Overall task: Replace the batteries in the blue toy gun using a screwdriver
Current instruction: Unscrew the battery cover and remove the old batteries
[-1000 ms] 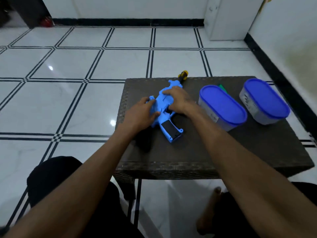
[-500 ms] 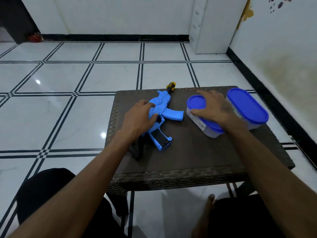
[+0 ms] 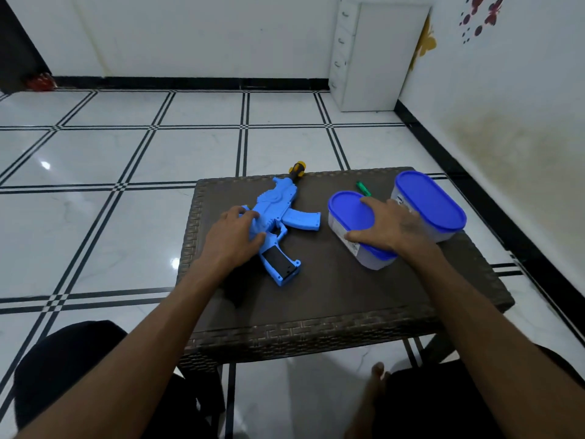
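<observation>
Two blue-lidded tubs (image 3: 354, 213) (image 3: 427, 205), wicker table (image 3: 316, 312)

Dark brown woven-wicker table (image 3: 332, 312) w/ blue plastic toy gun (image 3: 278, 213), yellow-black screwdriver (image 3: 297, 170), green marker (image 3: 363, 188), 2 blue-lidded oval tubs (image 3: 348, 213) (image 3: 427, 201) on top
</observation>
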{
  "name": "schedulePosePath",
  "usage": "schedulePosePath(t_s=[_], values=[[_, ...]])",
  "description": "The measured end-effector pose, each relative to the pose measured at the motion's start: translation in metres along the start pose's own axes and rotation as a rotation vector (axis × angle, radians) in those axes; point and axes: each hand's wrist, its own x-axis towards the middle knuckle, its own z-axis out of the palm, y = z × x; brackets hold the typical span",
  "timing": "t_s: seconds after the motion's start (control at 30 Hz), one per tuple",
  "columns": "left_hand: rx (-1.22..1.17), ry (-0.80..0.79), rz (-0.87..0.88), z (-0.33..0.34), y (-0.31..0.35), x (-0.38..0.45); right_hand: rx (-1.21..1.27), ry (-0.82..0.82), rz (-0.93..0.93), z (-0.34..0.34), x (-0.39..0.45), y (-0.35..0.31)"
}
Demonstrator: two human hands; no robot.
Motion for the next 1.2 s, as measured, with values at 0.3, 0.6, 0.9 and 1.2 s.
schedulePosePath(t_s=[0.3,0.6,0.9,1.2], values=[[-0.029,0.007,-0.030,0.005,-0.003,0.000,-0.011,0.066,0.207,0.007,-0.050,0.040],[-0.055,0.029,-0.024,0.005,-0.005,0.006,-0.115,0.080,0.200,0.003,-0.040,0.025],[-0.082,0.053,-0.013,0.013,-0.011,0.012,-0.048,0.199,0.020,-0.022,0.077,-0.021],[-0.157,0.047,-0.015,0.010,-0.016,0.014,-0.046,0.150,0.108,0.013,0.145,-0.017]])
